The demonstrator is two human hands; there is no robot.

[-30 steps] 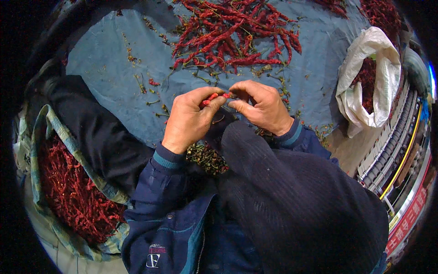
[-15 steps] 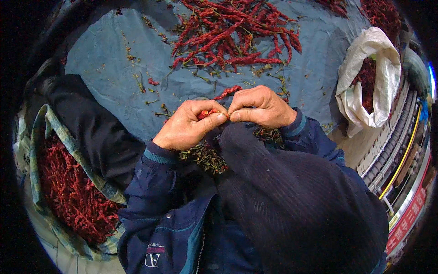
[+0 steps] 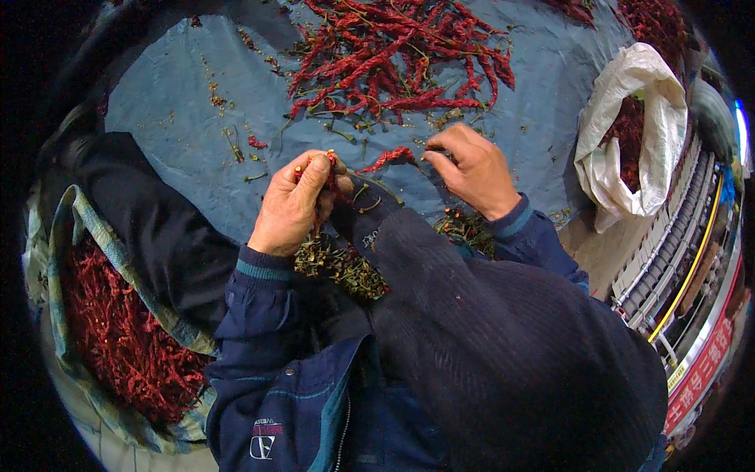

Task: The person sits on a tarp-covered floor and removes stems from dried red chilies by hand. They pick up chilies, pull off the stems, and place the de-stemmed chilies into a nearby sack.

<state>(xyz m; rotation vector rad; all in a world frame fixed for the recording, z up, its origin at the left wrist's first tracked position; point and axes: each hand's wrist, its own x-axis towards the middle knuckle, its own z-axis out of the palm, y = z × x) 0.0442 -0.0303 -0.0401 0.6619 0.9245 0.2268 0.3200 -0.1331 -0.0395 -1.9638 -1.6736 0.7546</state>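
My left hand [image 3: 292,197] is closed around several dried red chili peppers [image 3: 331,160], whose broken ends stick out past the thumb and fingertips. My right hand [image 3: 477,171] is apart from it, to the right, with a gap between thumb and forefinger; its other fingers are curled. A single dried red chili [image 3: 391,157] lies on the blue sheet between the hands. Below the hands, a heap of greenish-brown chili stems [image 3: 338,267] is partly hidden by my left wrist and a dark knitted covering.
A large pile of dried red chilies [image 3: 401,59] lies ahead on the blue sheet [image 3: 173,94]. At lower left is a checked cloth bag [image 3: 71,236] full of red chilies. A white woven sack [image 3: 664,102] with chilies stands at right, beside a grey ribbed rail [image 3: 668,228].
My hands have come apart: the left moved left with the chilies still in it, and the right moved right as its thumb and forefinger parted.
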